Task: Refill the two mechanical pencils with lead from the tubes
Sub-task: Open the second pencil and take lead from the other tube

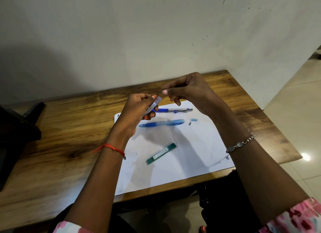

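Observation:
My left hand [139,109] holds a clear lead tube [153,105] with a blue label, its open end tilted up to the right. Just right of it, my right hand [187,90] pinches something small and blue at its fingertips, probably the tube's cap. On the white paper [191,154] lie a blue and silver mechanical pencil [175,110], a translucent blue mechanical pencil [161,123], its small cap [194,119] and a tiny eraser piece [189,123]. A green lead tube [161,153] rests nearer to me.
The paper lies on a wooden table [69,128] against a white wall. A dark object [17,128] sits at the table's left edge. Tiled floor shows to the right, past the table's edge.

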Demonstrator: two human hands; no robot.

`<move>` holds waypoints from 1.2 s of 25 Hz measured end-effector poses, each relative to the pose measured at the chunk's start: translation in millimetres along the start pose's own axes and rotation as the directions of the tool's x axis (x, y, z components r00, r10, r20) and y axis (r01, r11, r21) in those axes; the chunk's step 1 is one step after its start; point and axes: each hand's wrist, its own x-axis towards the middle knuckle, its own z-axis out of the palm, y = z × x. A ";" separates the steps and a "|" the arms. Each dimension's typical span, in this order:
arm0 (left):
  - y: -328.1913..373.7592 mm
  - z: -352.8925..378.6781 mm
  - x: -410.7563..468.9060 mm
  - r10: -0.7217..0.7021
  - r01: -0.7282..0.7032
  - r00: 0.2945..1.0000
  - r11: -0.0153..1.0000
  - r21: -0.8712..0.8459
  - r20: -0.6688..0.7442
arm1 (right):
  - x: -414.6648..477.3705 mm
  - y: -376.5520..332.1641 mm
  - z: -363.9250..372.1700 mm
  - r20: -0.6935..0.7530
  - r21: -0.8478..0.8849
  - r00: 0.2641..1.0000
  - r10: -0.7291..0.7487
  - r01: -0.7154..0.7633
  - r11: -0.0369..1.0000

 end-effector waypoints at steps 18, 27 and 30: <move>-2.0 1.6 0.9 -0.015 0.015 1.000 1.000 -0.006 -0.002 | 1.9 3.1 3.3 0.017 -0.082 1.000 0.022 -0.020 0.996; -3.8 3.0 2.0 -0.051 0.051 0.998 0.999 -0.006 -0.023 | -0.7 2.6 10.3 0.040 -0.131 0.999 0.004 0.001 0.991; -2.6 3.0 0.1 -0.064 0.064 0.998 0.998 -0.010 -0.026 | -0.2 3.2 12.6 0.029 -0.141 1.000 -0.009 0.013 0.990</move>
